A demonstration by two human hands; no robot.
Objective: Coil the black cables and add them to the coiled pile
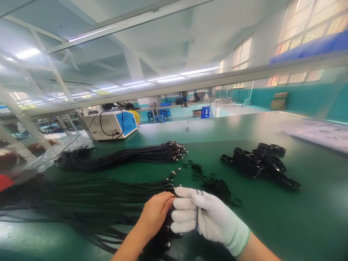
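Note:
My bare left hand [157, 210] is closed over the near ends of loose black cables [89, 195] with metal plugs. Its fingertips meet my right hand, and what they grip is hidden. On my right hand [209, 217] is a white knit glove, with the thumb bent in against the fingers. A thin black band [197, 214] is looped across the gloved fingers. Just beyond the glove lies a heap of small black rings [217, 186], some scattered singly. Farther back rests a thick bundle of cables [130, 154], its plugs toward the right.
Coiled black cables [252, 163] are piled on the right of the green table [307, 217]. A white and blue machine [111, 125] stands at the back left beside clear plastic [51, 154]. A plastic sheet [320, 134] lies far right. A metal rail [174, 81] crosses above.

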